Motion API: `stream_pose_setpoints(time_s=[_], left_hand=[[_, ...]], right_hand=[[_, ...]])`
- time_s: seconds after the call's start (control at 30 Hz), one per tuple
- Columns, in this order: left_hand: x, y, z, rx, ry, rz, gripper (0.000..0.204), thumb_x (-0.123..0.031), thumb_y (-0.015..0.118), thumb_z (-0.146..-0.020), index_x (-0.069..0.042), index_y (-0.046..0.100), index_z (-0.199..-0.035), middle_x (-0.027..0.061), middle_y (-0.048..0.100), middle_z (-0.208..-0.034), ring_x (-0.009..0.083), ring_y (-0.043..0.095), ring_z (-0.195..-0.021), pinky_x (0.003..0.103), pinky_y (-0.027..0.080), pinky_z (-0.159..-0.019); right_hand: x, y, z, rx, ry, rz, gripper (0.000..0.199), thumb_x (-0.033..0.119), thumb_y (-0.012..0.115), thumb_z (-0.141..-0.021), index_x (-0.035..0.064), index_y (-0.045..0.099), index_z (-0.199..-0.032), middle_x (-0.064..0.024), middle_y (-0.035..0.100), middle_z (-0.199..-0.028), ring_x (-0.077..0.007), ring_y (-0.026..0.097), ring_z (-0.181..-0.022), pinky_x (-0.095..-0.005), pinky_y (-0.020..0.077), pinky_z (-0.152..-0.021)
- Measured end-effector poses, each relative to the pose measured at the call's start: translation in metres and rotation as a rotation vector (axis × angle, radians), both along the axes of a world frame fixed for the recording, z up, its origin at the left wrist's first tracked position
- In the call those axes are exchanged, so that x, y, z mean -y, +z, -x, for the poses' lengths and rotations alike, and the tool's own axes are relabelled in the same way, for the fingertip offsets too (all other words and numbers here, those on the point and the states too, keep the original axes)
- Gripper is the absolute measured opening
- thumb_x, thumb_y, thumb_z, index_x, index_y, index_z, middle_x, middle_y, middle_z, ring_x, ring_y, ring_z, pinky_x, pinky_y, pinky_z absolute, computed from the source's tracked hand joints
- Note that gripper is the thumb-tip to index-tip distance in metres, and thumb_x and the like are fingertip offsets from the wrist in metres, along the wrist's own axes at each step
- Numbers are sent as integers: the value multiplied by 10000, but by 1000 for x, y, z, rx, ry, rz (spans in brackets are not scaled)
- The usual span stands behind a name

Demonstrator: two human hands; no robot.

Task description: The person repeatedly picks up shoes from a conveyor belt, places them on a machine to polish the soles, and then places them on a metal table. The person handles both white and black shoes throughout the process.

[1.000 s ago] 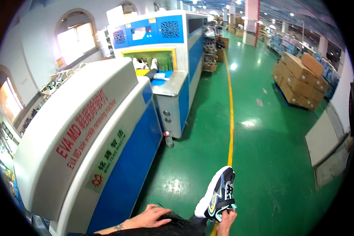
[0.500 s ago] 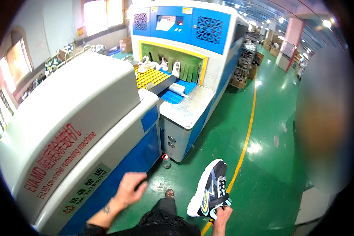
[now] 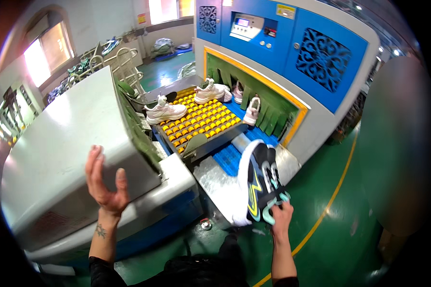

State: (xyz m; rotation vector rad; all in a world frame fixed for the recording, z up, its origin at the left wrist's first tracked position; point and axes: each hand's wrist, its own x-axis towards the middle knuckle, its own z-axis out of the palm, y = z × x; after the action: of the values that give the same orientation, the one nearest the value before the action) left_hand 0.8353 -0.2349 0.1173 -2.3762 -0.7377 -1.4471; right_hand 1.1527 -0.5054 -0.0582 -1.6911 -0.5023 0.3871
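Observation:
My right hand (image 3: pixel 282 216) grips a dark sneaker (image 3: pixel 259 182) by its mint-green heel end, toe pointing up. The sneaker has a white sole, pale laces and a yellow side mark. It is held over the metal ledge of the blue-and-white machine. My left hand (image 3: pixel 106 187) is raised, empty, fingers apart, in front of the grey machine cover. Beyond it, a pale sneaker (image 3: pixel 165 112) sits on the yellow roller bed (image 3: pixel 196 125), with another pale sneaker (image 3: pixel 207 92) farther back. A third white-and-pink sneaker (image 3: pixel 252 112) stands by the green strip curtain (image 3: pixel 273 115).
A rounded grey machine cover (image 3: pixel 67 143) fills the left side. A blue conveyor belt (image 3: pixel 227 160) runs under the curtain of the tall blue machine (image 3: pixel 330 28). Racks with shoes (image 3: pixel 88 67) stand behind at left. A yellow line (image 3: pixel 340 184) crosses the green floor at right.
The machine opening and rollers now appear closer. The sneaker in my right hand has risen from above the floor to over the metal ledge. My left hand has lifted, its fingers spread upward.

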Motion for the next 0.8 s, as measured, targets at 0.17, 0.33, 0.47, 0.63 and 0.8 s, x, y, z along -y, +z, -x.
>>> stream_pose_setpoints(time_s=[0.17,0.33,0.47,0.63,0.8], left_hand=[[6,-6,-8,-160,531,-214,272,-149,596,-959,29,642,-1159,190,690,-1179,374,645,-1136,441,428,-1020],[33,-8,15,-136,554,-165,222,-104,503,-976,43,640,-1071,191,710,-1098,383,662,-1010,471,458,-965],[81,2,28,-220,637,-131,287,-118,414,-1012,62,621,-1095,238,688,-1132,410,637,-1044,517,477,-976],[110,-2,10,-212,692,-88,247,-147,381,-1006,10,557,-1083,206,674,-1109,385,638,-991,557,436,-950],[143,13,15,-243,784,-91,284,-168,347,-1011,3,528,-1147,221,658,-1155,381,616,-1019,586,413,-972]], right_hand=[[-184,-23,-120,110,239,-45,240,165,715,-830,-59,727,-915,-115,667,-926,-211,605,-916,-330,462,-839],[-370,-87,-231,452,389,330,355,363,648,-903,29,769,-884,-181,737,-933,-316,698,-844,-445,503,-783],[-423,-104,-247,466,104,708,567,513,693,-868,-35,749,-999,-325,511,-1354,-478,594,-1123,-515,488,-999],[-404,-97,-258,795,-74,334,429,302,669,-919,-65,663,-1141,-367,380,-1474,-494,419,-1350,-533,361,-1129],[-430,9,-104,666,783,-487,576,135,828,-778,-17,577,-1274,-232,482,-1441,-381,471,-1338,-445,380,-1127]])
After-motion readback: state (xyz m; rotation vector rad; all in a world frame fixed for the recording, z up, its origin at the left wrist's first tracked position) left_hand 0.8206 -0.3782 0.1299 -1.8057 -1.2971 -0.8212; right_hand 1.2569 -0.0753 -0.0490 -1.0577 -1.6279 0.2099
